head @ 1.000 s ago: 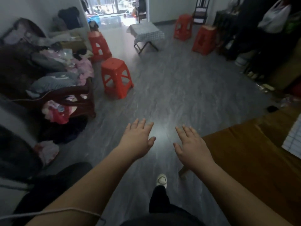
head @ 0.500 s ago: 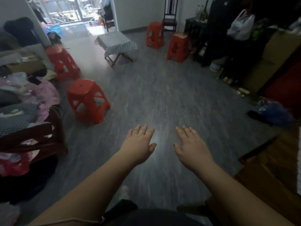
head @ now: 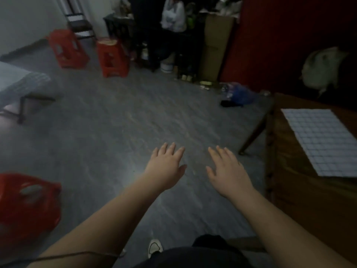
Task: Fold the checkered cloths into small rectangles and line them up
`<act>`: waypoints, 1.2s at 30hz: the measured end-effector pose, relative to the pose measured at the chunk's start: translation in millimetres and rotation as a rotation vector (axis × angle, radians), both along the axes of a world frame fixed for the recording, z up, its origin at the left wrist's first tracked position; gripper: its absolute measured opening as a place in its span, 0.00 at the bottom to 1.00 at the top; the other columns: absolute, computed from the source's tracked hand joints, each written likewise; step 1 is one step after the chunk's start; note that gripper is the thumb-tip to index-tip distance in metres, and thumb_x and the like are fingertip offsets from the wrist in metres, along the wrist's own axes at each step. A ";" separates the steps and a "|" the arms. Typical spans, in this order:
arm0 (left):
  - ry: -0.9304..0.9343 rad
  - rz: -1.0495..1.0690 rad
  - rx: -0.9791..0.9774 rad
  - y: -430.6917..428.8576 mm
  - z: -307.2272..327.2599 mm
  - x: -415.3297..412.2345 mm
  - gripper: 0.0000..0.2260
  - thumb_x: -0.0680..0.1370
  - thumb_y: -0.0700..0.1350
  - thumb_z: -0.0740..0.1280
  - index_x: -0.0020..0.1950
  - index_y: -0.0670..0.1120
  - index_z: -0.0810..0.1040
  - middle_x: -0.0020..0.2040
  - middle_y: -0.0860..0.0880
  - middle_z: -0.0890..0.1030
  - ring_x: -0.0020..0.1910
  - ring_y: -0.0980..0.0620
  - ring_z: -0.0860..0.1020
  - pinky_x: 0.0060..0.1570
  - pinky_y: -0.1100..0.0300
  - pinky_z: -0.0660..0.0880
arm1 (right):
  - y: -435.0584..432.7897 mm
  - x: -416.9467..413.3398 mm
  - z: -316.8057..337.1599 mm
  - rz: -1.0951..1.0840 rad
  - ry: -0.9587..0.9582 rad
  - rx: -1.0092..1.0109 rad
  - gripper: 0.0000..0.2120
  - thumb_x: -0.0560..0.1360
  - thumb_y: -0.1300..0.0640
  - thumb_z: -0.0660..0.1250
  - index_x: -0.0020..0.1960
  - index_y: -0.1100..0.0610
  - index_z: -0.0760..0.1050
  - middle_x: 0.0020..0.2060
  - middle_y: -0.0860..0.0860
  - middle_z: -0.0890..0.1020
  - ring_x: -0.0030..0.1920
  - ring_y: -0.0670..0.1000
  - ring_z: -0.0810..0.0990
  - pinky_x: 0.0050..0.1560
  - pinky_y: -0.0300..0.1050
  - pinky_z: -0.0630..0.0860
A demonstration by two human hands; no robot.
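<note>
Left hand [head: 166,167] and right hand [head: 227,171] both empty, fingers spread, hovering off the table's [head: 289,190] left side. The checkered cloth [head: 320,140] lies flat on that table. Best move: pinch its near corners squarely.

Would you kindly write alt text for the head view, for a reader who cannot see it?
The left hand and right hand hover open and empty over a grey floor; a white checkered cloth lies flat on the brown wooden table at right.

Cloth [head: 320,140] on table [head: 293,190], right; stools [head: 112,57] far left.
</note>
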State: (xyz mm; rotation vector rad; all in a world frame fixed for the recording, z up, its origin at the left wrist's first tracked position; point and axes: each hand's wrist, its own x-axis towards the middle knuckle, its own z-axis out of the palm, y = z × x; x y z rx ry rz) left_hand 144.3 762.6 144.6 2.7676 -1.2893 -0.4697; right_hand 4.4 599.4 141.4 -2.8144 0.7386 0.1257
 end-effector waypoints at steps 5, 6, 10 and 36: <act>-0.017 -0.249 -0.027 -74.4 4.5 22.6 0.30 0.84 0.61 0.54 0.84 0.52 0.51 0.84 0.44 0.53 0.83 0.40 0.51 0.79 0.42 0.53 | -35.9 -12.5 9.6 -0.251 0.007 0.007 0.31 0.83 0.40 0.54 0.82 0.46 0.49 0.82 0.48 0.54 0.81 0.51 0.49 0.77 0.54 0.58; -0.024 -0.295 -0.033 -92.0 5.9 24.0 0.30 0.84 0.60 0.54 0.84 0.52 0.51 0.84 0.44 0.53 0.83 0.41 0.51 0.79 0.42 0.53 | -45.6 -16.3 10.6 -0.291 -0.002 0.002 0.31 0.83 0.40 0.54 0.82 0.47 0.50 0.82 0.48 0.54 0.81 0.52 0.49 0.77 0.54 0.58; -0.021 -0.452 -0.042 -171.8 7.7 22.9 0.30 0.85 0.59 0.55 0.84 0.51 0.50 0.84 0.44 0.54 0.82 0.40 0.52 0.79 0.42 0.53 | -91.4 -34.4 7.9 -0.452 -0.038 0.003 0.31 0.83 0.41 0.55 0.82 0.47 0.50 0.81 0.49 0.55 0.81 0.52 0.50 0.77 0.54 0.58; 0.047 -0.982 0.188 -634.1 -47.5 -44.2 0.29 0.85 0.58 0.56 0.84 0.53 0.50 0.84 0.48 0.53 0.83 0.45 0.49 0.79 0.42 0.54 | -412.9 -128.2 -59.2 -1.073 -0.110 0.187 0.30 0.82 0.42 0.56 0.81 0.48 0.52 0.81 0.50 0.56 0.81 0.54 0.50 0.79 0.57 0.55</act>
